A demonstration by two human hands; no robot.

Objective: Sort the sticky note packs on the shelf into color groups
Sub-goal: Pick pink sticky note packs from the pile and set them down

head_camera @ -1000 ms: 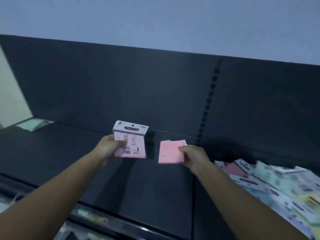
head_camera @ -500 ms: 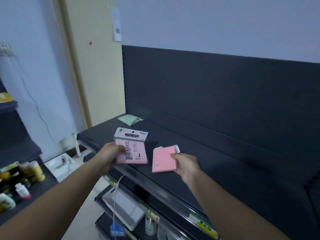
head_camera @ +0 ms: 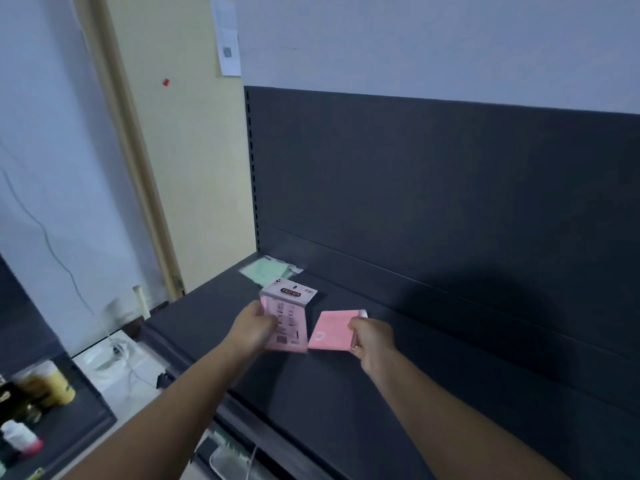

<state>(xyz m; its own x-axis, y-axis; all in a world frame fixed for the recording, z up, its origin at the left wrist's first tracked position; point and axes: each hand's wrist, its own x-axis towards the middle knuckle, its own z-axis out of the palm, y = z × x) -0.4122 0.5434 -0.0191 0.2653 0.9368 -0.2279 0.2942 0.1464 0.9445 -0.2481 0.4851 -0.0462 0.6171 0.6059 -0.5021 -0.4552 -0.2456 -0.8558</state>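
**Desk:** What does the head camera give you?

**Me:** I see my left hand grasping a pink pack with a white header, fingers curled round its left edge. It is held upright above the dark shelf.

**Desk:** And the other one?

**Me:** My right hand pinches a plain pink pack by its right edge. The pack is tilted and sits just right of the first. Their lower corners come close, but I can't tell whether they touch.

**Desk:** Anything beyond the hands?

**Me:** A green pack lies flat on the shelf past my left hand, in the back corner. Well to the left of that hand and lower down there is a blurred yellow jar.
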